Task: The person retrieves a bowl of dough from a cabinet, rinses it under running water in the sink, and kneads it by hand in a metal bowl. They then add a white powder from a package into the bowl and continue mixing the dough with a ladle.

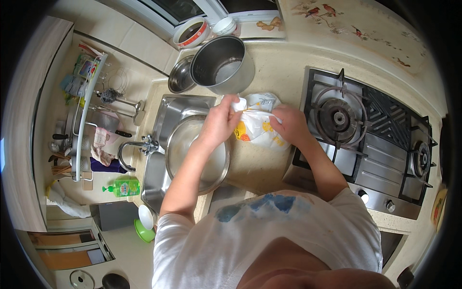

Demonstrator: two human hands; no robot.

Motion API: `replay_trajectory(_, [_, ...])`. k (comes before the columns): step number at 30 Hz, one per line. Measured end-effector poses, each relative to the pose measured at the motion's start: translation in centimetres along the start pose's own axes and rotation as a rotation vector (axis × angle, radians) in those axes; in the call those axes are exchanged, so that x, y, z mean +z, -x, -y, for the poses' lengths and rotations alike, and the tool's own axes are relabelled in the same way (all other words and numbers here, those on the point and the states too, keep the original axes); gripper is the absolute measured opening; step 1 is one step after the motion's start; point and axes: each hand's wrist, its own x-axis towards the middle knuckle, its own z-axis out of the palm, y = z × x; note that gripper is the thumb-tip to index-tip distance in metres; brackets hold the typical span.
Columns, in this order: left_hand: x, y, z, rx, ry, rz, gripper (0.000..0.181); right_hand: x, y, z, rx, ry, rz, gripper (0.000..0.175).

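A white plastic bag [260, 133] with yellow and orange print lies on the countertop between the sink and the gas stove. My left hand [223, 121] pinches one twisted end of the bag's gathered top. On the stove side, my right hand [288, 123] grips the other end, and the plastic is drawn taut between the two. What the bag contains is hidden. Just behind it stands a deep grey metal pot [223, 67], with nothing seen inside. To the left, beneath my left forearm, a large round metal basin [180, 144] rests over the sink.
A stainless steel sink [186, 101] with a curved faucet [128, 144] is at left. Dish soap [126, 188] stands beside it. A metal bowl [178, 77] sits next to the pot. The gas stove [375, 155] with raised grates borders the right side. Bowls and ginger [270, 24] rest on the windowsill.
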Motion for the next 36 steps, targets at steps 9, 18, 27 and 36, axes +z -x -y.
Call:
replay_trajectory(9, [-2.5, -3.3, 1.8, 0.244, -0.456, 0.139, 0.016, -0.1, 0.4, 0.8, -0.038, 0.083, -0.02, 0.013])
replay_trajectory(18, [-4.7, -5.9, 5.2, -0.183, 0.432, 0.533, 0.01, -0.3, 1.5, 2.5, -0.059, 0.076, 0.059, 0.015])
replay_trajectory(27, [-5.5, -6.1, 5.7, -0.259, 0.525, 0.572, 0.011, -1.0, 1.8, 3.3, -0.006, 0.086, 0.05, 0.015])
replay_trajectory(36, [-6.6, -5.8, 5.6, -0.296, 0.533, 0.516, 0.01, -1.6, 3.1, 3.5, 0.0, 0.093, 0.036, 0.009])
